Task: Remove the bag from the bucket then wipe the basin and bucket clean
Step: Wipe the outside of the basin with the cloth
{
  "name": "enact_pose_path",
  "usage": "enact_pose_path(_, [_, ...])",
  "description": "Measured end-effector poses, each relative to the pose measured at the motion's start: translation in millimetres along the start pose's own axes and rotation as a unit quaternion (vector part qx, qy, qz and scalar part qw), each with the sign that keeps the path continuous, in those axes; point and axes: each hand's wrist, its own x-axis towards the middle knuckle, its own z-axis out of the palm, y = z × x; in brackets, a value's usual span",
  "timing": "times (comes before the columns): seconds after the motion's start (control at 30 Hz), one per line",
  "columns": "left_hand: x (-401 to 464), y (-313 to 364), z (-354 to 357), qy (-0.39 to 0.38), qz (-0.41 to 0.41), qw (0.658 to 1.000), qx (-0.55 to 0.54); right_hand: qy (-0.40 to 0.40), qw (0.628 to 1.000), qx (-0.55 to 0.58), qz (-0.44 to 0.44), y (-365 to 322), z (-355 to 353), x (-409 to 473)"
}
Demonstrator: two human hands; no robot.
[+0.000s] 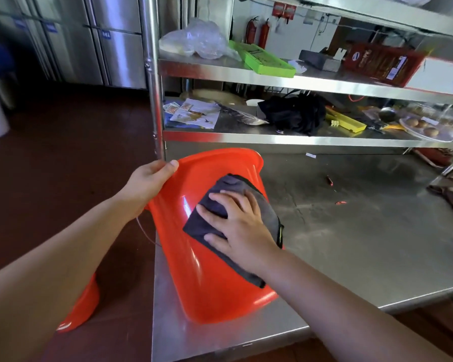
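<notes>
From the head camera, a bright orange plastic bucket (215,270) is lying tilted on its side at the near left corner of a brushed stainless-steel worktable (364,231), its open mouth facing away toward the shelving. The left hand (148,182) is gripping the bucket's rim at the upper left, thumb curled over the lip and fingers hidden behind it. The right hand (236,223) is lying flat with fingers spread, pressing a dark grey folded cloth (209,226) against the bucket's outer wall. A second piece of orange plastic (81,307), perhaps the basin, is showing below the left forearm, beside the table's edge over the dark red floor (63,158). Behind the table, 2 steel shelves (298,79) are holding a crumpled clear plastic bag (196,40), a green tray (262,60) and a black bundle (293,113).
</notes>
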Motion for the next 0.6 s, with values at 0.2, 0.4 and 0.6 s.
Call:
enact_pose_path(0.2, [-15, -9, 7, -0.013, -0.023, 0.998, -0.054, -0.034, 0.999, 0.014, 0.026, 12, -5, 56])
enact_pose_path(0.4, [-21, -40, 4, 0.02, -0.079, 0.993, -0.087, -0.08, 0.996, 0.035, 0.001, 10, 5, 22])
enact_pose_path(0.6, [-19, -45, -14, -0.023, -0.06, 0.997, -0.044, -0.073, 0.991, 0.113, 0.021, 16, -10, -53])
